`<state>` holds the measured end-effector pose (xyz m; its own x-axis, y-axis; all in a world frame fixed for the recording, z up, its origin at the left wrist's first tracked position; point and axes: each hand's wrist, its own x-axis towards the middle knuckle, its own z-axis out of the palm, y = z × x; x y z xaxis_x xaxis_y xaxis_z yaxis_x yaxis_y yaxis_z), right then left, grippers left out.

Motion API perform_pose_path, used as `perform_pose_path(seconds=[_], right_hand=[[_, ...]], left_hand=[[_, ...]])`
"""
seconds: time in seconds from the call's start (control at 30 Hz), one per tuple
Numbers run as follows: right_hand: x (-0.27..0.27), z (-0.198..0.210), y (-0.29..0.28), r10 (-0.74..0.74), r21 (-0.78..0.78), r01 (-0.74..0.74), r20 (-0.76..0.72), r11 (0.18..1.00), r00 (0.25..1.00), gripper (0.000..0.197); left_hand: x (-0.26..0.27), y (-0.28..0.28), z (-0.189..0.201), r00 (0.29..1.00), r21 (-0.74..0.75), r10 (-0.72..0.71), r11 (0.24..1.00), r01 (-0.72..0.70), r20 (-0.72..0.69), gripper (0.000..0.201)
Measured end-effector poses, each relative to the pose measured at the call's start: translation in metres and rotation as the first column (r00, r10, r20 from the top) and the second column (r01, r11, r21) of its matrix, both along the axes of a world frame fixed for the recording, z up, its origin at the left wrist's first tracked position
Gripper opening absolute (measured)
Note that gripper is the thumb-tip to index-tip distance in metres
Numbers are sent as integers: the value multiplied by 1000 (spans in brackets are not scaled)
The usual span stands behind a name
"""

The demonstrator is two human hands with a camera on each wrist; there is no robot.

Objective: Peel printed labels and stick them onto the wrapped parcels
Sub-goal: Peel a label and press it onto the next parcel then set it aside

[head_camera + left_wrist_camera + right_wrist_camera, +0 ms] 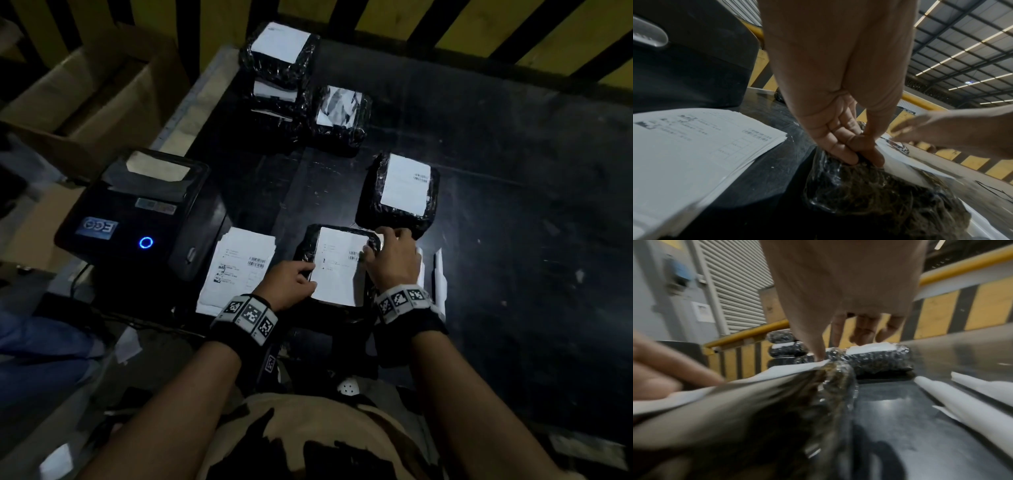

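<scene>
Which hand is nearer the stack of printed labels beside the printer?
Left. The left hand rests at the near parcel's left edge, beside the label stack; the right hand is at that parcel's far right corner.

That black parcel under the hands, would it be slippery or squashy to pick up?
Probably a little slippery: the parcel is wrapped in glossy, crinkled film. It likely gives somewhat, since the left hand has fingers dug into its rounded edge. It lies flat on the table, so rolling seems unlikely.

Black table bears wrapped parcels, label stack, printer
</scene>
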<state>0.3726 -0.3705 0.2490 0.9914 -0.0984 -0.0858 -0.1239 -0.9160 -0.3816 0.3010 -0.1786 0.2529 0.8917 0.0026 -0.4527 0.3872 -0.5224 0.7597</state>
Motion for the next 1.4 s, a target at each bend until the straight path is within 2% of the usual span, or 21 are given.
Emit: perform_pose_path(seconds=[0.1,0.2,0.4,0.6,0.73,0.87,0.93,1.0,1.07,1.13,1.23,1.3,1.4], right_hand=[[-11,-2,20,195,40,-199,87,979,977,37],[-23,-12,37,339,-21,-339,-3,941,941,35],[-27,-15,27,232,-7,-237,-186,971,955,50],[-29,-14,25,212,18,-213,-192,977,958,52],[-29,-16,24,207,30,-205,-187,978,960,53],[-28,-18,17,222,64,-214,-204,975,953,54],[-28,-19,16,229,88,-216,-187,972,955,54],[-28,-22,15,232,101,-217,-166,971,959,53],[-27,-26,15,232,108,-217,-152,970,961,53],[-27,-29,14,230,113,-215,-137,970,964,52],[-29,-34,14,229,129,-216,-96,968,969,51],[-30,-37,14,225,141,-214,-68,967,972,51],[-31,-40,15,224,133,-216,-54,967,973,51]], left_hand=[[0,1,0,1000,2,-10,1000,10,12,47],[1,1,-1,1000,-4,-20,1000,20,10,47],[1,-1,-4,1000,0,-4,1000,4,-6,48],[6,-5,4,1000,69,27,997,-26,-15,37],[12,-12,9,1000,209,-11,978,10,6,24],[19,-13,14,989,403,-146,907,125,23,14],[22,-11,17,986,474,-163,871,129,31,14],[27,-11,17,978,493,-178,864,104,106,10],[34,-17,10,942,526,-274,840,136,196,24],[41,-27,1,891,574,-399,790,215,216,40],[45,-36,-11,835,663,-548,644,381,53,51],[45,-35,-16,821,693,-570,574,435,-44,52],[47,-33,-14,836,656,-542,602,455,-83,52]])
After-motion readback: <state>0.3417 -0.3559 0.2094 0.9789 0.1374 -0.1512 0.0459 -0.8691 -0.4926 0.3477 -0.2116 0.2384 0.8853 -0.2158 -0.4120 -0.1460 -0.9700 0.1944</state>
